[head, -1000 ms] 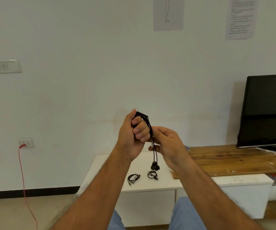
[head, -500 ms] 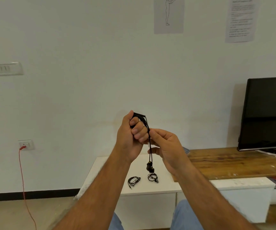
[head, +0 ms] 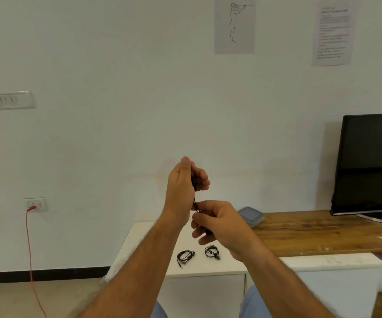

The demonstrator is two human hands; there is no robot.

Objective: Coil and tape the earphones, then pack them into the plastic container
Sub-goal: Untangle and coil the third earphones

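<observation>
Now my left hand (head: 181,191), raised in the middle of the frame, has its fingers curled around a black earphone cable (head: 194,200), and just below it my right hand (head: 220,223) pinches the lower part of the same cable between thumb and fingers. Below my hands, on the white cabinet top (head: 153,253), two coiled earphones lie apart from each other, one (head: 185,257) to the left and one (head: 212,251) to the right. Further right, the plastic container (head: 251,216) with its lid on stands at the left end of the wooden tabletop (head: 311,232), and a dark monitor (head: 371,164) stands at the right edge of the frame.
</observation>
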